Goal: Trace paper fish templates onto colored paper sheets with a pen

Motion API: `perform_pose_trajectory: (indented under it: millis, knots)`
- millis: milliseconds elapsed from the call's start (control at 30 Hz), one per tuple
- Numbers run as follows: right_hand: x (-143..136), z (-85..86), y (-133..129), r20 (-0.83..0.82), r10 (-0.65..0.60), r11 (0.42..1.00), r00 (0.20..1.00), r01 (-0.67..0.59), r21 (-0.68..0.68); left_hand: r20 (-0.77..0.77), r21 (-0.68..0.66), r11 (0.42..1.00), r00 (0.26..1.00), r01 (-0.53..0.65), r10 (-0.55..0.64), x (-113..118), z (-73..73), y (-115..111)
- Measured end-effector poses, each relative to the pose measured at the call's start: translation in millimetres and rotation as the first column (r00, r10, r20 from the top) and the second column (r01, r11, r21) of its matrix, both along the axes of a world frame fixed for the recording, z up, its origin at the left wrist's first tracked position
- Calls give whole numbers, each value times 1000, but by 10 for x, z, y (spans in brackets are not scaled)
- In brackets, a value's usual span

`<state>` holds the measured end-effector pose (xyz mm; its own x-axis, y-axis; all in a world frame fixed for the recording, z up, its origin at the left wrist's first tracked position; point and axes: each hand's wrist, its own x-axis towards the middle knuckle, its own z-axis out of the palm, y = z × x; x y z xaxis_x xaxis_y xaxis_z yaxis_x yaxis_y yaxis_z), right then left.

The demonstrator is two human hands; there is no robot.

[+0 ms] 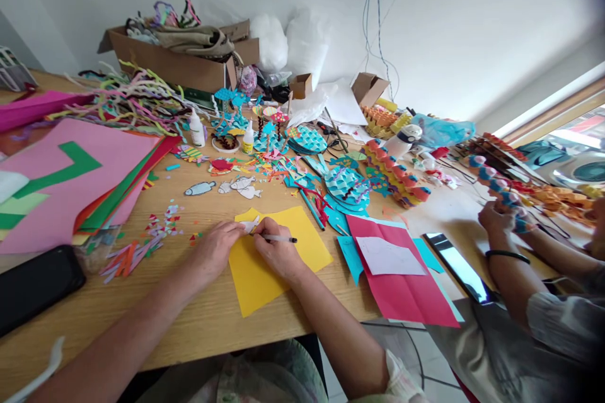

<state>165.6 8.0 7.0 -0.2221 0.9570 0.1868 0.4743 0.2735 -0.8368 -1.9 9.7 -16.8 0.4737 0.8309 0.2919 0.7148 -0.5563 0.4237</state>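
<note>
A sheet of yellow paper [302, 258] lies on the wooden table in front of me. My right hand [278, 252] is closed around a pen [278, 238], its tip down at the sheet's upper part. My left hand [220, 245] holds a small white paper cutout [249, 225] against the yellow paper near its upper left corner, fingers pressed together. The cutout looks fish-shaped, but my fingers partly cover it. Just beyond lie more fish cutouts: a bluish one [199, 188] and several pale ones [246, 187].
Coloured paper sheets [108, 145] and a black phone [40, 286] lie to the left. Paper scraps [163, 227], glue bottles [196, 129] and blue paper crafts [347, 182] spread beyond. Red paper [397, 296] lies right, near another person's hands [496, 217] holding a bumpy painted strip [501, 186].
</note>
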Motion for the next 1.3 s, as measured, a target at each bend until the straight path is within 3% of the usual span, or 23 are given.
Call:
perform_pose_trajectory:
  millis: [233, 333, 467, 633, 867, 1300]
  knots:
    - [158, 124, 116, -150, -92, 993, 984, 81, -83, -43, 23, 1000, 999, -18, 19, 61, 75, -25]
    - [254, 127, 194, -43, -73, 997, 996, 74, 9, -105, -22, 1000, 994, -15, 12, 86, 157, -20]
    - [312, 11, 222, 162, -28, 987, 986, 2, 159, -151, -82, 996, 989, -16, 4, 100, 214, 10]
    - [293, -105, 198, 275, -53, 986, 960, 7, 166, -215, -95, 994, 976, -52, 31, 89, 298, 54]
    - [292, -155, 219, 273, -51, 989, 961, 11, 145, -377, -159, 984, 926, -84, 18, 134, 468, 141]
    - [278, -145, 216, 231, -89, 982, 969, 47, 181, -404, -121, 990, 915, -68, 13, 136, 406, 232]
